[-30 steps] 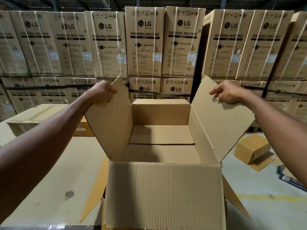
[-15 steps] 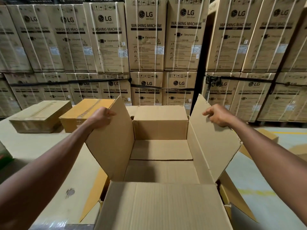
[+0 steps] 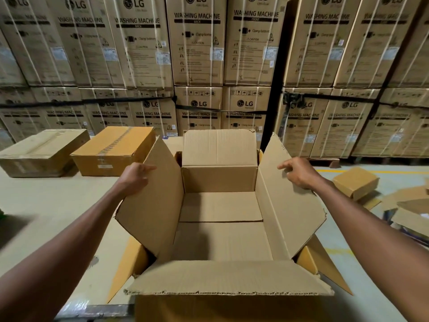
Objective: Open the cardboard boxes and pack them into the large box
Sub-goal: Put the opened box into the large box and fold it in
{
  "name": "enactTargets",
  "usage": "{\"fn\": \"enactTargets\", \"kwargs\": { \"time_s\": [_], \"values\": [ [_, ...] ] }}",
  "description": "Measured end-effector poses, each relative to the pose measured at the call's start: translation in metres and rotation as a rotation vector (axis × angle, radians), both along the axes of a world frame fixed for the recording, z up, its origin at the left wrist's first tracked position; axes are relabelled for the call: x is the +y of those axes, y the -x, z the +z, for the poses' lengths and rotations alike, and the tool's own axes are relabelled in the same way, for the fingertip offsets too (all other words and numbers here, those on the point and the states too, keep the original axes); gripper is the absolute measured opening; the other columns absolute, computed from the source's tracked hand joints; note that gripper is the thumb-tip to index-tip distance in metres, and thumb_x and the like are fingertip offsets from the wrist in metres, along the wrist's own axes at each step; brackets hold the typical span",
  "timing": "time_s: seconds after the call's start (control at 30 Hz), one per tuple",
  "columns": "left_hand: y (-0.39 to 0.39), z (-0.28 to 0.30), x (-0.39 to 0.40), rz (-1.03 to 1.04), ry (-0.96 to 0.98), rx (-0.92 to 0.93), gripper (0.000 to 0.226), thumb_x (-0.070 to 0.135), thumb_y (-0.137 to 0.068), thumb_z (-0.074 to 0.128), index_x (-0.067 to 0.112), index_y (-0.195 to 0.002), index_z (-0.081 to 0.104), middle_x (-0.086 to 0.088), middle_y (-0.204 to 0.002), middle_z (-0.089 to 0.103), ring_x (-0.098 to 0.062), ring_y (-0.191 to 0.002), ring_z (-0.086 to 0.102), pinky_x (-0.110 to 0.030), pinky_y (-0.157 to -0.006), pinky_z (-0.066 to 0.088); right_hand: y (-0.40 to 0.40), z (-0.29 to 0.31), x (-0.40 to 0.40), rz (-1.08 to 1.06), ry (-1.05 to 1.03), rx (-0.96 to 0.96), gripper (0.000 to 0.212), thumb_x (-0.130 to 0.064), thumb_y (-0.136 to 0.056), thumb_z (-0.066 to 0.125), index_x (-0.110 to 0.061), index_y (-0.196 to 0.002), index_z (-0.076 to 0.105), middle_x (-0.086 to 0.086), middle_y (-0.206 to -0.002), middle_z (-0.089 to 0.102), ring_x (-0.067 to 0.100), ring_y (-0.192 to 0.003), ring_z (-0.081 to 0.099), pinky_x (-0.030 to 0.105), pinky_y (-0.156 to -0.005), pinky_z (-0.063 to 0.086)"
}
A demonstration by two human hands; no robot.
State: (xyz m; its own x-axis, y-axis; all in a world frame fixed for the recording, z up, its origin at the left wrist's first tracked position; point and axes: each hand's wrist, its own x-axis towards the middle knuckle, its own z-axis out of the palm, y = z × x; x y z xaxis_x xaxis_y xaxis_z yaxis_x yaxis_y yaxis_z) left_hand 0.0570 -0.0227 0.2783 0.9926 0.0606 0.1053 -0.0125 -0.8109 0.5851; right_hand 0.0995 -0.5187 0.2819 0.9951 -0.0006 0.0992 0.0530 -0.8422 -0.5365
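Large box (image 3: 220,240) positioned open at table (image 3: 46,205) edge, interior bare. Left flap (image 3: 153,201) gripped by left hand (image 3: 135,180); right flap (image 3: 290,205) apparently pinched by right hand (image 3: 299,173), grip partly obscured. Two taped boxes (image 3: 113,152) set behind, left.

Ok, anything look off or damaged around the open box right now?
Mostly the floor on the right: a small box lies tilted among loose flattened cardboard. The open box looks sound apart from ragged flap edges.
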Motion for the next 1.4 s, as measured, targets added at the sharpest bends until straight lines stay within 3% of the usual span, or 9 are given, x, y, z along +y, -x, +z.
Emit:
{"fn": "enactTargets", "kwargs": {
  "time_s": [0.3,0.47,0.67,0.77,0.93,1.07,1.2,1.4],
  "values": [
    [0.000,-0.002,-0.006,-0.003,0.026,0.065,0.062,-0.017,-0.088,0.051,0.010,-0.144,0.055,-0.013,-0.148,0.053,-0.032,-0.130,0.057,-0.045,-0.097,0.054,-0.005,-0.006,0.000,-0.034,0.054,0.059,0.048,0.007,-0.088,0.058,-0.018,-0.126,0.071,0.009,-0.131,0.066,0.024,-0.121,0.061,0.033,-0.098,0.048],
    [0.001,0.002,-0.009,-0.027,0.070,0.125,0.062,-0.009,-0.091,0.054,0.014,-0.148,0.051,-0.012,-0.153,0.047,-0.031,-0.130,0.056,-0.042,-0.092,0.057,-0.003,-0.002,0.004,-0.006,0.213,0.164,0.038,-0.016,-0.089,0.073,-0.027,-0.125,0.071,0.007,-0.137,0.060,0.027,-0.121,0.059,0.036,-0.097,0.048],
    [0.008,0.003,-0.013,-0.032,0.086,0.113,0.060,-0.006,-0.092,0.057,0.017,-0.148,0.051,-0.011,-0.155,0.045,-0.029,-0.132,0.054,-0.044,-0.093,0.058,0.005,0.003,0.012,0.007,0.299,0.184,0.033,-0.031,-0.088,0.075,-0.031,-0.120,0.072,0.007,-0.132,0.061,0.028,-0.108,0.062,0.039,-0.089,0.056],
    [0.011,0.009,-0.016,-0.011,0.100,0.096,0.059,-0.005,-0.093,0.057,0.018,-0.147,0.051,-0.011,-0.154,0.045,-0.030,-0.130,0.055,-0.041,-0.087,0.058,0.011,0.006,0.012,-0.009,0.304,0.164,0.030,-0.038,-0.086,0.075,-0.037,-0.115,0.072,0.004,-0.128,0.062,0.029,-0.106,0.063,0.041,-0.086,0.057],
    [0.018,0.016,-0.018,0.008,0.072,0.064,0.059,-0.005,-0.093,0.056,0.018,-0.148,0.051,-0.012,-0.155,0.044,-0.031,-0.134,0.052,-0.035,-0.079,0.057,0.018,0.003,0.014,-0.033,0.338,0.151,0.025,-0.041,-0.088,0.073,-0.042,-0.113,0.070,0.004,-0.130,0.063,0.039,-0.132,0.046,0.054,-0.109,0.032],
    [0.024,0.020,-0.021,0.022,0.032,0.036,0.064,-0.006,-0.091,0.058,0.018,-0.150,0.048,-0.010,-0.156,0.043,-0.031,-0.139,0.048,-0.045,-0.093,0.056,0.021,0.002,0.012,-0.056,0.340,0.120,0.018,-0.048,-0.085,0.072,-0.054,-0.101,0.066,0.005,-0.137,0.058,0.043,-0.135,0.040,0.057,-0.109,0.030],
    [0.031,0.024,-0.023,0.012,0.022,-0.009,0.066,-0.004,-0.092,0.060,0.017,-0.152,0.044,-0.010,-0.158,0.042,-0.031,-0.143,0.044,-0.048,-0.102,0.050,0.042,0.015,0.025,0.027,0.369,0.059,0.022,-0.041,-0.091,0.072,-0.044,-0.113,0.071,0.000,-0.140,0.059,0.033,-0.137,0.039,0.048,-0.100,0.029],
    [0.041,0.029,-0.030,-0.017,-0.037,-0.082,0.065,0.002,-0.093,0.064,0.016,-0.153,0.043,-0.008,-0.158,0.041,-0.028,-0.147,0.038,-0.046,-0.111,0.042,0.069,0.031,0.037,0.038,0.342,-0.019,0.027,-0.038,-0.094,0.070,-0.037,-0.121,0.071,-0.003,-0.155,0.044,0.032,-0.154,0.012,0.048,-0.113,0.014]
  ]
}}
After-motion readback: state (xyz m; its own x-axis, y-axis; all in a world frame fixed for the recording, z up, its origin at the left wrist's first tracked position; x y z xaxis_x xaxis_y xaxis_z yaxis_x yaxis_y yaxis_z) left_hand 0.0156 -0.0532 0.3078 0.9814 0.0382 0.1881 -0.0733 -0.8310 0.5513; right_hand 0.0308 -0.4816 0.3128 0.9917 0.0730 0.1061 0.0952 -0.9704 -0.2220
